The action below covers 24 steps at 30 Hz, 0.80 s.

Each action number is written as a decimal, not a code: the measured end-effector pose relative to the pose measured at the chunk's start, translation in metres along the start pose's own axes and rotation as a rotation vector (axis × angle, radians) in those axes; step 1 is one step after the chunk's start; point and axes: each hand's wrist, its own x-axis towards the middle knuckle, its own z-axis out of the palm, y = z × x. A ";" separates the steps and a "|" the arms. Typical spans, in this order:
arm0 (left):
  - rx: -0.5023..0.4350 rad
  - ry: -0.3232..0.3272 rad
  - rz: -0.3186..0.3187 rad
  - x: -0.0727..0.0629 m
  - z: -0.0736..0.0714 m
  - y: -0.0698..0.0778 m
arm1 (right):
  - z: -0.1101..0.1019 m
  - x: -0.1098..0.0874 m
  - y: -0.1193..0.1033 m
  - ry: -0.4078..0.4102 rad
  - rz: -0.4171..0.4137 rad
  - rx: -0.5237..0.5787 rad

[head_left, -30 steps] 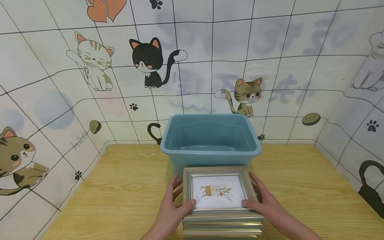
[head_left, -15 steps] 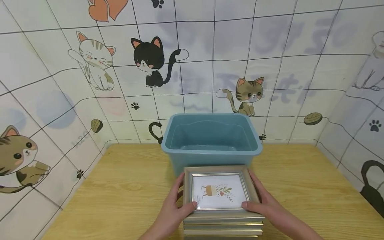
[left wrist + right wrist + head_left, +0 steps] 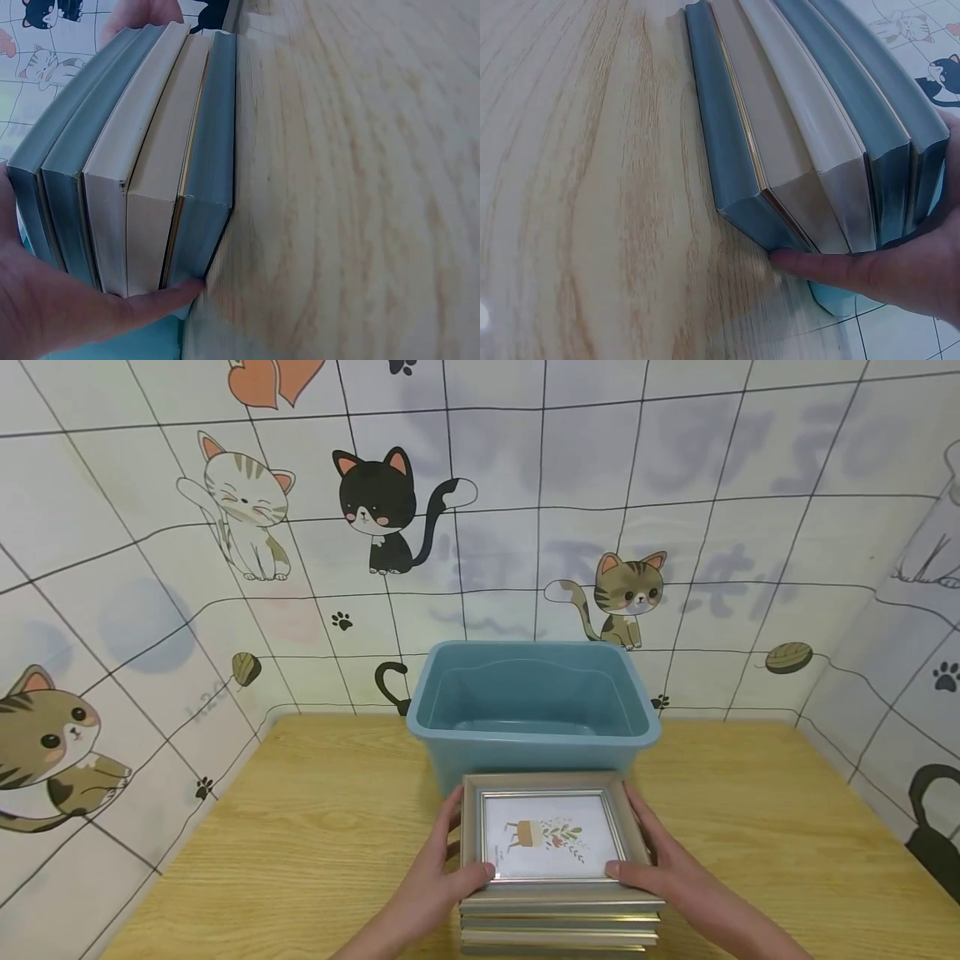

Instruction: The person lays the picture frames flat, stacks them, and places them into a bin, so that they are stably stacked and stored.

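A stack of several picture frames point(image 3: 551, 835) lies flat in front of the blue bin, the top one showing a potted-plant print. My left hand point(image 3: 444, 875) grips the stack's left side, thumb over the top frame's near edge. On the opposite side my right hand point(image 3: 666, 862) holds it the same way. In the left wrist view, blue-grey and cream frame edges point(image 3: 150, 135) line up, and a finger point(image 3: 161, 296) reaches down to the lowest frame by the table. The right wrist view shows a matching finger point(image 3: 825, 270) across the frames' corners point(image 3: 840, 180).
The blue plastic bin point(image 3: 532, 740) stands behind the stack, its inside bare where visible. The wooden table point(image 3: 315, 827) extends to both sides. A cat-printed wall covering point(image 3: 495, 552) encloses the back and sides.
Fingers of both hands have drawn in against the stack's sides. The stack stays in place, while the head view has shifted slightly.
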 end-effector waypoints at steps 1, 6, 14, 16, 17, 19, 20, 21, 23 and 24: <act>-0.005 -0.002 -0.007 0.000 0.000 0.000 | 0.000 0.000 0.001 -0.002 -0.004 -0.002; -0.045 -0.015 -0.038 -0.001 0.000 0.001 | -0.001 -0.001 0.002 -0.012 -0.004 -0.008; -0.108 -0.070 -0.051 0.000 -0.001 0.001 | -0.003 0.002 -0.001 -0.048 0.026 0.014; -0.110 -0.080 -0.046 0.000 -0.001 0.001 | -0.003 0.001 -0.001 -0.060 0.026 0.015; -0.107 -0.082 -0.044 0.000 -0.001 0.001 | -0.003 0.001 -0.001 -0.064 0.024 0.012; -0.100 -0.081 -0.041 0.000 -0.001 0.001 | -0.004 0.001 0.000 -0.070 0.021 0.008; -0.098 -0.079 -0.039 0.000 -0.001 0.001 | -0.004 0.001 0.000 -0.069 0.017 0.005; -0.092 -0.077 -0.038 -0.001 -0.001 0.001 | -0.004 0.001 0.000 -0.070 0.012 0.005; -0.089 -0.072 -0.041 -0.001 -0.001 0.001 | -0.004 0.002 0.000 -0.069 0.010 0.006; -0.087 -0.070 -0.045 -0.001 -0.002 0.001 | -0.003 0.003 0.000 -0.070 0.012 0.012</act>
